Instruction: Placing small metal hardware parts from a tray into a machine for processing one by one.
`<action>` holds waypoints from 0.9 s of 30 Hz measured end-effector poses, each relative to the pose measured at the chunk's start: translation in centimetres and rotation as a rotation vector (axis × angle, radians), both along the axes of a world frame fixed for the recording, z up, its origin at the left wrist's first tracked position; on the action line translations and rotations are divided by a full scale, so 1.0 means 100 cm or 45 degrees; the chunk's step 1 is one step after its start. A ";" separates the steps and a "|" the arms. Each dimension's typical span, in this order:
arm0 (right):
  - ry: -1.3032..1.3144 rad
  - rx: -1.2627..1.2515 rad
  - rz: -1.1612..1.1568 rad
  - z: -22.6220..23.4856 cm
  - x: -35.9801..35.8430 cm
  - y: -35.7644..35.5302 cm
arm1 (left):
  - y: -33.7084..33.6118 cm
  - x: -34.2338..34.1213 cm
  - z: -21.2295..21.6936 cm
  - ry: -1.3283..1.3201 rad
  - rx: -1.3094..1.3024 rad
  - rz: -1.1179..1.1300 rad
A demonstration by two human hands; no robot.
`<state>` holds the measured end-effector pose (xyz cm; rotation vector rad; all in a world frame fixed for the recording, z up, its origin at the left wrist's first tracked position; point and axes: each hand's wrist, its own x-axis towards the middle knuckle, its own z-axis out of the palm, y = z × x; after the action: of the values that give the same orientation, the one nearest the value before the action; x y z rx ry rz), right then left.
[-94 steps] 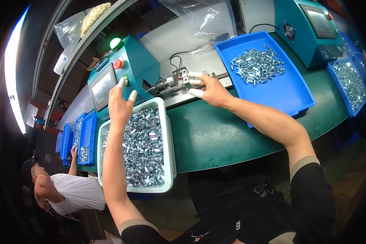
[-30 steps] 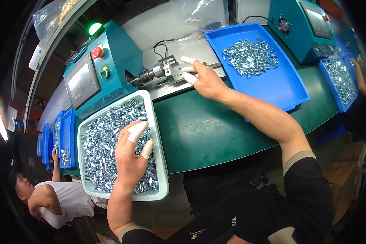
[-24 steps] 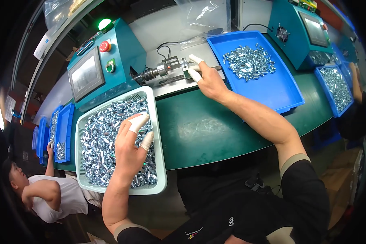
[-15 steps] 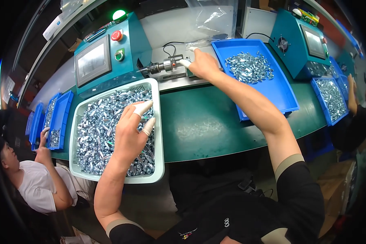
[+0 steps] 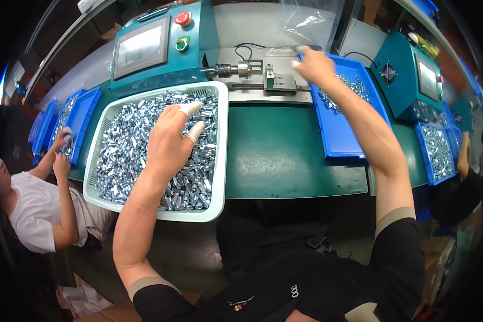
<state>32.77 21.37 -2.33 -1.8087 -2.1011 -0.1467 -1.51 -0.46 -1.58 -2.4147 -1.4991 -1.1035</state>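
My left hand (image 5: 170, 140) hovers over a pale green-white basket (image 5: 219, 177) heaped with small shiny metal pieces (image 5: 126, 145). Its thumb and index finger wear white finger cots and are spread apart; nothing shows between them. My right hand (image 5: 315, 67) is at the far left corner of a blue tray (image 5: 341, 137), right of the machine's metal fixture (image 5: 278, 80). The right thumb and index finger, also in white cots, stand apart with no piece visible between them. The other right fingers are curled out of sight. Similar metal pieces (image 5: 354, 91) lie in the tray's far part.
A teal machine (image 5: 198, 32) with a screen, red button and chuck (image 5: 228, 70) stands behind the basket. Another teal machine (image 5: 400, 75) is at right. A co-worker in a white shirt (image 5: 37, 214) reaches into blue trays (image 5: 86, 123) at left. Another person's arm (image 5: 464, 153) shows at far right.
My right hand has moved right, away from the chuck and fixture to the blue tray's edge. My left hand stays over the basket, fingers apart. The whole view has shifted slightly.
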 end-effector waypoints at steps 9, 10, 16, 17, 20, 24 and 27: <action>0.122 0.100 0.304 0.013 0.050 -0.043 | 0.004 0.001 0.006 -0.070 0.047 0.084; 0.308 0.088 0.553 0.013 0.017 -0.055 | 0.003 -0.002 0.004 -0.074 0.059 0.086; 0.311 0.071 1.153 -0.003 -0.147 -0.102 | 0.000 -0.001 -0.002 -0.101 -0.033 0.146; 0.206 0.104 1.149 -0.006 -0.161 -0.101 | 0.003 0.001 0.000 -0.093 -0.033 0.137; 0.045 0.126 1.119 -0.013 -0.189 -0.097 | 0.007 -0.001 0.004 -0.087 -0.049 0.205; -0.036 0.184 1.217 -0.018 -0.198 -0.109 | 0.004 -0.009 0.008 -0.157 0.000 0.266; -0.081 0.268 1.195 -0.019 -0.199 -0.110 | 0.005 -0.012 0.011 -0.125 0.035 0.247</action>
<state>12.87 10.33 -4.22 -0.5837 -2.6155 -0.1631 -2.73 0.06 -0.44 -2.1704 -1.6935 -1.2060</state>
